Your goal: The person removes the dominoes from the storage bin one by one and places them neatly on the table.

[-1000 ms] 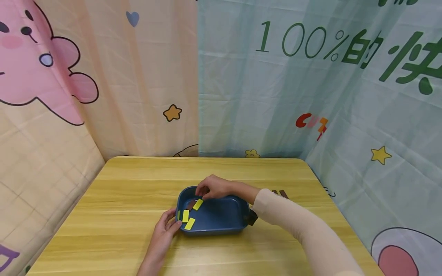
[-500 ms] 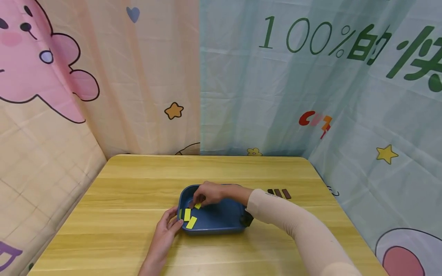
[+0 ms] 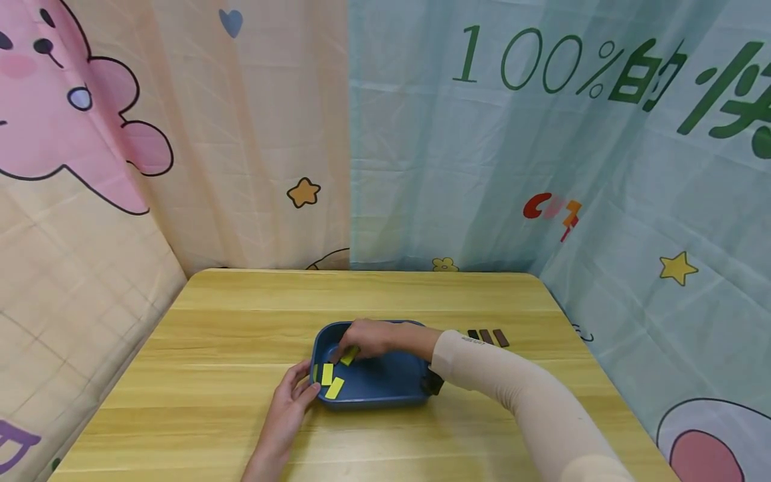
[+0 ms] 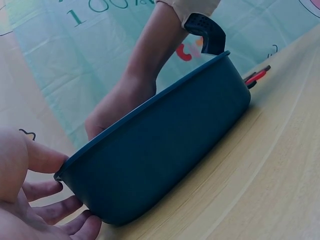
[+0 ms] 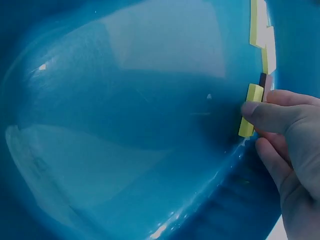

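Note:
A blue rectangular basin (image 3: 385,404) stands on the table. My left hand (image 3: 294,396) holds its left end, thumb over the rim and fingers against the outer wall. Inside the basin, my right hand (image 3: 367,337) reaches down at the far left corner. Its thumb and fingers pinch a small yellow block (image 5: 245,129), seen in the right wrist view. Right beside that block lies a brown block (image 5: 268,86), partly hidden by the fingers. Two more yellow blocks (image 3: 334,388) lie near the basin's left end.
Behind the right forearm, a row of small flat blocks (image 3: 486,337), dark and brown, lies on the wooden table (image 3: 241,321). A black wrist camera (image 3: 432,383) hangs under the right wrist. Printed curtains (image 3: 421,167) surround the table.
My right hand has moved lower and slightly left into the basin, onto the yellow block, which has shifted a little. My left hand keeps its hold on the basin.

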Demonstrator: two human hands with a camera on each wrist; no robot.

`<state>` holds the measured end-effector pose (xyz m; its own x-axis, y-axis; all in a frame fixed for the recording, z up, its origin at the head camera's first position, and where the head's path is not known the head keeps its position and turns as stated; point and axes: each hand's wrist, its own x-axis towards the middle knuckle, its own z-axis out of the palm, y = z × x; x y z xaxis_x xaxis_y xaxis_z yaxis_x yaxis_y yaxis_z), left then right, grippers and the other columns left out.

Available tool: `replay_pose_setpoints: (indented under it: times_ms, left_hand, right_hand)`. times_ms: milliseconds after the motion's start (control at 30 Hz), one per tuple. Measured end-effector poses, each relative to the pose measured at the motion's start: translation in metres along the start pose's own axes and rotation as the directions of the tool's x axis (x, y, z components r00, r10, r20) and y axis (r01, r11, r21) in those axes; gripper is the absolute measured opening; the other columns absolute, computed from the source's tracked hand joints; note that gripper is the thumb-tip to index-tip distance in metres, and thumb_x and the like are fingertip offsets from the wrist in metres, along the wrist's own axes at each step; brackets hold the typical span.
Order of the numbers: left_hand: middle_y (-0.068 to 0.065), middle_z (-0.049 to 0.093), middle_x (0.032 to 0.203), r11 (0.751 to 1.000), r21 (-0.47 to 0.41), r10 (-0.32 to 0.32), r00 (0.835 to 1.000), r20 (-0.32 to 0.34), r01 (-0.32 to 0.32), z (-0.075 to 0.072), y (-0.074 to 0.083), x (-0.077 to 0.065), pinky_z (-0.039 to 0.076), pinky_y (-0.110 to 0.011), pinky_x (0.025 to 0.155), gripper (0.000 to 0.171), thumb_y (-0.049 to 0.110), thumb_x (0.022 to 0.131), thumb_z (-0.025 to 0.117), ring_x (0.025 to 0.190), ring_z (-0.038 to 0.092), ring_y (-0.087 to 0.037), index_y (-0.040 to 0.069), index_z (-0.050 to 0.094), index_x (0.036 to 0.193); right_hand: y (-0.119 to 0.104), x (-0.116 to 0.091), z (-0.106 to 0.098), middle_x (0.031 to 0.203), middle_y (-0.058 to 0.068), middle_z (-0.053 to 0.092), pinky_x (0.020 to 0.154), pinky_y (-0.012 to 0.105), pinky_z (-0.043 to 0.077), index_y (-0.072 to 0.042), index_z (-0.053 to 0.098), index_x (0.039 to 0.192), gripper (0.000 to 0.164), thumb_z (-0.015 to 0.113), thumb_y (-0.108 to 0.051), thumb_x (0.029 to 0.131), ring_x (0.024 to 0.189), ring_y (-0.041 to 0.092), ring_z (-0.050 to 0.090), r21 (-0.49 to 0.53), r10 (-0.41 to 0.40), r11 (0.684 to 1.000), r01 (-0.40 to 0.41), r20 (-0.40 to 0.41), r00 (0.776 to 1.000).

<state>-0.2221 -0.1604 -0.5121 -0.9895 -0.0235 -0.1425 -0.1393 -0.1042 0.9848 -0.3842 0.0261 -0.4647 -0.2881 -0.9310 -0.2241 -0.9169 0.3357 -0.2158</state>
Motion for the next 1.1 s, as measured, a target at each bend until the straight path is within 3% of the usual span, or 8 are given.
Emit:
replay_pose_setpoints:
  times_ms: [167,400,533,700,800,900,1100]
  left_hand:
    - [-0.026,0.035,0.157,1.0,0.022,-0.008,1.0,-0.002,0.008,0.0,0.001,0.001,0.043,-0.044,0.11,0.052,0.003,0.106,0.053,0.143,0.038,-0.044,-0.001,0.035,0.155]
    - [-0.025,0.036,0.157,1.0,0.025,0.01,1.0,-0.004,-0.01,0.0,0.0,0.0,0.046,-0.039,0.107,0.051,0.003,0.106,0.054,0.142,0.039,-0.044,-0.001,0.036,0.154]
    - [-0.026,0.036,0.156,1.0,0.024,0.007,1.0,-0.01,-0.006,0.0,0.001,0.0,0.044,-0.044,0.109,0.051,0.002,0.106,0.053,0.142,0.04,-0.044,-0.002,0.036,0.154]
    - [-0.027,0.037,0.156,1.0,0.019,0.002,1.0,-0.008,-0.002,0.002,0.0,0.001,0.041,-0.051,0.112,0.05,0.003,0.106,0.054,0.141,0.041,-0.045,-0.001,0.038,0.153]
    - [-0.026,0.038,0.156,1.0,0.01,0.004,1.0,-0.014,-0.004,0.003,0.0,0.001,0.041,-0.051,0.112,0.049,0.002,0.106,0.054,0.14,0.042,-0.044,-0.001,0.039,0.153]
    - [-0.026,0.039,0.155,1.0,0.007,0.003,1.0,-0.023,-0.003,0.003,0.001,0.001,0.043,-0.048,0.111,0.049,0.002,0.106,0.054,0.139,0.043,-0.043,-0.001,0.04,0.152]
    - [-0.026,0.04,0.155,1.0,0.017,0.008,1.0,-0.03,-0.008,0.002,0.0,0.0,0.043,-0.047,0.11,0.049,0.002,0.105,0.055,0.139,0.043,-0.043,-0.001,0.04,0.152]
  right_hand:
    - [0.002,0.002,0.001,0.12,-0.007,0.072,0.09,0.01,0.047,-0.014,0.07,0.135,0.047,0.074,0.005,0.092,0.103,-0.004,0.063,-0.03,-0.024,0.999,0.024,0.025,0.999]
    - [0.002,0.002,0.0,0.112,-0.006,0.074,0.084,0.01,0.048,-0.014,0.07,0.135,0.042,0.072,0.0,0.096,0.097,-0.003,0.064,-0.053,-0.021,0.998,0.024,0.042,0.999]
    - [0.0,0.0,-0.002,0.111,-0.006,0.074,0.078,0.01,0.048,-0.013,0.072,0.132,0.039,0.069,0.001,0.096,0.09,-0.001,0.064,-0.023,-0.009,1.0,0.01,0.03,1.0]
    - [-0.003,-0.005,-0.003,0.105,-0.009,0.072,0.07,0.011,0.045,-0.011,0.074,0.128,0.037,0.068,0.001,0.094,0.077,0.001,0.056,0.024,0.023,0.999,-0.023,-0.003,1.0]
    - [-0.006,-0.009,-0.006,0.093,-0.008,0.068,0.067,0.013,0.044,-0.009,0.076,0.116,0.028,0.07,0.0,0.091,0.073,0.003,0.053,0.053,0.053,0.997,-0.051,-0.049,0.997]
    - [-0.008,-0.014,-0.01,0.087,-0.008,0.064,0.068,0.015,0.045,-0.01,0.074,0.107,0.021,0.073,-0.001,0.088,0.074,0.005,0.054,0.076,0.074,0.995,-0.068,-0.086,0.993]
    - [-0.009,-0.022,-0.013,0.084,-0.009,0.06,0.069,0.016,0.045,-0.011,0.07,0.103,0.017,0.075,-0.005,0.088,0.075,0.006,0.053,0.132,0.137,0.984,-0.122,-0.109,0.985]
